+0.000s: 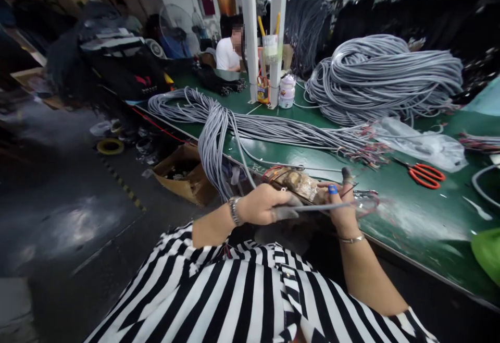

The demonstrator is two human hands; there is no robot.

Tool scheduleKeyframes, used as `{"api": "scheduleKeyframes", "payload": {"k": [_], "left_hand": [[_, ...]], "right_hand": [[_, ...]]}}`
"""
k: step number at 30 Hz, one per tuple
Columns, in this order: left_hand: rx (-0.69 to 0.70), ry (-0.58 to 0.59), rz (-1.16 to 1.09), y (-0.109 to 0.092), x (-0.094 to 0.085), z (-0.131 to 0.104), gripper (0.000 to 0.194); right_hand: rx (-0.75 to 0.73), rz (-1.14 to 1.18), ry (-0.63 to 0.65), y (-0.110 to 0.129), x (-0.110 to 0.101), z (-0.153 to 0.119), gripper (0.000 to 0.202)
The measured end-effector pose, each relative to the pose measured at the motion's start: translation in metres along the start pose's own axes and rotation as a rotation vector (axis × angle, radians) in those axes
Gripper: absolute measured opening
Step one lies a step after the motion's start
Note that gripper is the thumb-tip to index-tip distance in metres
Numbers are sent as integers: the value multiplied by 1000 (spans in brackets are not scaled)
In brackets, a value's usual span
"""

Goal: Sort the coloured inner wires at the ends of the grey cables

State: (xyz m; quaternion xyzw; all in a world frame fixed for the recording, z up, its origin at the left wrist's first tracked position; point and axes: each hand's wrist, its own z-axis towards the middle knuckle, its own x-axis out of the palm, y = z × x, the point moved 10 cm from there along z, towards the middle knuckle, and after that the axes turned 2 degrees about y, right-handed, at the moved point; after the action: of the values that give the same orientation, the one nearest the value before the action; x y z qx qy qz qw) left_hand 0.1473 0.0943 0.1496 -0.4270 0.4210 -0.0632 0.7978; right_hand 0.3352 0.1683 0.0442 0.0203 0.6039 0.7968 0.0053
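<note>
My left hand (265, 205), wearing a wristwatch, is closed around a grey cable (312, 207) near the table's front edge. That cable runs right, across the front of my right hand (342, 210), and its end with thin wires is smeared by motion. My right hand has its thumb up and fingers bent, with blue tape on one finger. Another grey cable (289, 166) from the bundle reaches its thumb; the exact grip is partly hidden. Behind both hands lies a brown, tape-covered block (299, 182). A long bundle of grey cables (273, 126) lies beyond, its stripped ends showing reddish wires.
On the green table (422, 218) are orange-handled scissors (425, 175), a clear plastic bag (425, 145) and a large cable coil (383, 80). White posts (277, 35) rise near a white jar (287, 92). A cardboard box (183, 176) stands below left. A person (228, 51) sits beyond.
</note>
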Motion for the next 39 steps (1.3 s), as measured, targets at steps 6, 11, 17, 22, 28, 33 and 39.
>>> {"api": "scheduleKeyframes", "payload": {"k": [6, 11, 17, 22, 28, 33, 39], "left_hand": [[-349, -197, -298, 67, 4, -115, 37], [-431, -346, -156, 92, 10, -169, 33], [-476, -332, -91, 110, 20, -174, 32], [-504, -397, 55, 115, 30, -165, 18], [-428, -401, 352, 108, 45, -150, 17], [-469, -288, 148, 107, 50, -125, 16], [-438, -371, -274, 101, 55, -89, 24]], "right_hand": [[250, 352, -57, -19, -18, 20, 37], [135, 292, -112, 1, 5, -16, 32], [282, 152, 419, 5, 106, -88, 41], [402, 187, 460, -14, 136, -106, 47], [291, 60, 194, -21, 122, -89, 37], [302, 122, 180, -21, 120, -88, 36], [282, 142, 193, -19, 116, -87, 32]]}}
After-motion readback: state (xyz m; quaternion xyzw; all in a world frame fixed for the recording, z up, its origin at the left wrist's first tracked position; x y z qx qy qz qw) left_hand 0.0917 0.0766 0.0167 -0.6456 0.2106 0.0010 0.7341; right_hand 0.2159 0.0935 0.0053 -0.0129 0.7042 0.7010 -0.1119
